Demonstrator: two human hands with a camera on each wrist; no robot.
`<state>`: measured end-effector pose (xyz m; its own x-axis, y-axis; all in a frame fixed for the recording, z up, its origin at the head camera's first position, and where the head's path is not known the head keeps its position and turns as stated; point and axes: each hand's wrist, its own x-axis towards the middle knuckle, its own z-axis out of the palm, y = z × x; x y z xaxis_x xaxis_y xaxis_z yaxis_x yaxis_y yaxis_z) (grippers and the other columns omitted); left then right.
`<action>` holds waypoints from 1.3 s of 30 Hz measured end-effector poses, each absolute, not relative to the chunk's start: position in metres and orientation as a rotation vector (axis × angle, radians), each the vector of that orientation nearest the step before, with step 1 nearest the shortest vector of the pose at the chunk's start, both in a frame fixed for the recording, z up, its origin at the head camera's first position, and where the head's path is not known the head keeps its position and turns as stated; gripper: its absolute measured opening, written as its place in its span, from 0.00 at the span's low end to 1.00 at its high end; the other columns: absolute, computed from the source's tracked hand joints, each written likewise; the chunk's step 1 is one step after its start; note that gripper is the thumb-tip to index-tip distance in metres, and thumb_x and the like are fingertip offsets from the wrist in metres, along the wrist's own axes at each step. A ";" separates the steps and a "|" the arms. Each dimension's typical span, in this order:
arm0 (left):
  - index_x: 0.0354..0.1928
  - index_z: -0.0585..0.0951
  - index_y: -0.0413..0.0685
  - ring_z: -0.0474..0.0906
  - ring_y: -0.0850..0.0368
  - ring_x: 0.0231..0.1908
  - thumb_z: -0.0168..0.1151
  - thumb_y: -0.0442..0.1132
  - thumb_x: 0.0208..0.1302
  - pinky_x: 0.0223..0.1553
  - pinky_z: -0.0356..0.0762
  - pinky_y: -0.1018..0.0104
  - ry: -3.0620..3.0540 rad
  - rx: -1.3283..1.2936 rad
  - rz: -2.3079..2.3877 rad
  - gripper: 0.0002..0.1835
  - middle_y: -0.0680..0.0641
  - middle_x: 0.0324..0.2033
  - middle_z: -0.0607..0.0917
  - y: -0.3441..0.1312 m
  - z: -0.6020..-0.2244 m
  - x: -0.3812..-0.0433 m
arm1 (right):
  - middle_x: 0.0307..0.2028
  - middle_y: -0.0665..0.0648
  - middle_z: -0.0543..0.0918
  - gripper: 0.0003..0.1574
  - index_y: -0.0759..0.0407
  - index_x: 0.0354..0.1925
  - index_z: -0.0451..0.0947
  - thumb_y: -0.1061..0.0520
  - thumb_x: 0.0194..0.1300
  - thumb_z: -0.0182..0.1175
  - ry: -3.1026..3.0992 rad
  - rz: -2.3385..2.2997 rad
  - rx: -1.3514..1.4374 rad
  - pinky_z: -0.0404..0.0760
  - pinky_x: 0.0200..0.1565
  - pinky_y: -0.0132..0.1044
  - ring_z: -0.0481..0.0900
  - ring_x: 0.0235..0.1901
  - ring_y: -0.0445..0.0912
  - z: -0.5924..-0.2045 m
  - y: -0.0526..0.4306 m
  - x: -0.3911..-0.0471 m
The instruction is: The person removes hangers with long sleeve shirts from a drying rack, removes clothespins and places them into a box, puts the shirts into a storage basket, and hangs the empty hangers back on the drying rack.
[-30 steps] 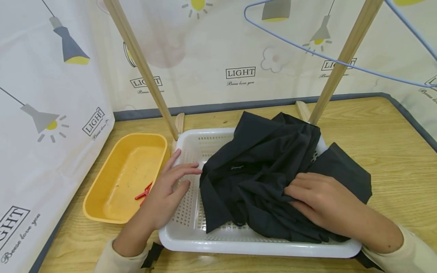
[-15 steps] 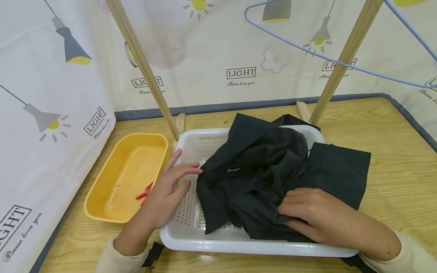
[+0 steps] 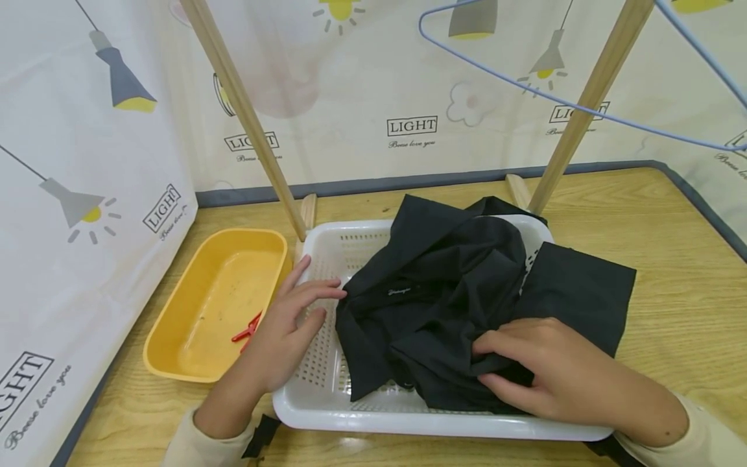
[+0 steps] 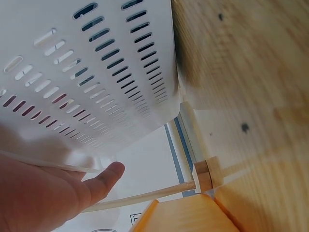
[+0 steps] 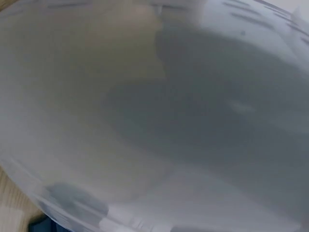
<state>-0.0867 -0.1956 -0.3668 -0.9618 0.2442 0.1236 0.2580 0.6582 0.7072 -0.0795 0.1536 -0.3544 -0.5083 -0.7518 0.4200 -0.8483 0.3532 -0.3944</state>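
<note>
A crumpled black garment with small white lettering lies in a white perforated basket. One flat part of it hangs over the basket's right rim. My right hand is on the garment's lower right, thumb and index finger apart with dark folds between them; its other fingers are mostly hidden. My left hand rests at the basket's left rim, fingers spread, one fingertip by the garment's edge. In the left wrist view, that hand lies against the slotted basket wall. A pale, glossy basket surface fills the right wrist view.
A yellow tub holding red clips stands left of the basket. Two wooden posts rise behind it. A blue wire hanger hangs at upper right. Printed cloth encloses the wooden table.
The right hand moved the garment slightly left and toward me, uncovering the basket's back right rim. Its thumb and index finger have since parted. The left hand stayed in place.
</note>
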 end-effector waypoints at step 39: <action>0.50 0.78 0.62 0.37 0.59 0.72 0.47 0.34 0.65 0.67 0.43 0.42 -2.856 -0.438 -1.189 0.17 0.59 0.55 0.77 -0.195 -0.366 -0.087 | 0.46 0.61 0.73 0.50 0.49 0.58 0.70 0.36 0.36 0.71 -2.699 0.278 0.684 0.73 0.27 0.45 0.73 0.34 0.53 -0.339 0.185 -0.096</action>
<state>-0.0872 -0.1955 -0.3661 -0.9606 0.2496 0.1223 0.2626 0.6713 0.6931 -0.0958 0.1846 -0.3389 -0.8256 -0.4246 0.3718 -0.4915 0.8646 -0.1041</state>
